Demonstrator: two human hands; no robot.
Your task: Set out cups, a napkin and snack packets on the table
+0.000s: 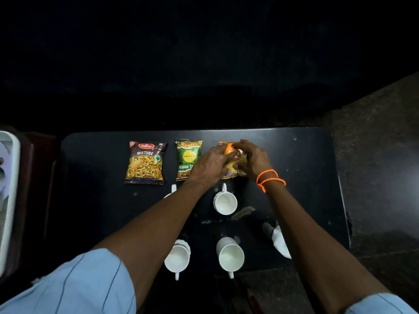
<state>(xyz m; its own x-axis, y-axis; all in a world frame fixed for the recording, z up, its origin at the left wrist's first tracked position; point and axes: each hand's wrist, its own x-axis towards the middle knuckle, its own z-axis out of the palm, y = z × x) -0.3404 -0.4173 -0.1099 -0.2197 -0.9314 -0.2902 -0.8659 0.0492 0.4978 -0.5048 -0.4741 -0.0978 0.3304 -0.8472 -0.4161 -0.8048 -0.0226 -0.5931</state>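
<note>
On the dark surface (294, 155), right of the Mixture packet (145, 163) and green packet (188, 158), our left hand (210, 165) and right hand (254, 159) seemingly hold the orange packet (235, 165) in a two-sided grip; we should square it with the row.

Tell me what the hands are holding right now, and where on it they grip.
Both hands, left and right, are on the orange snack packet lying on the table, one at each side edge. Nothing else is held.
</note>
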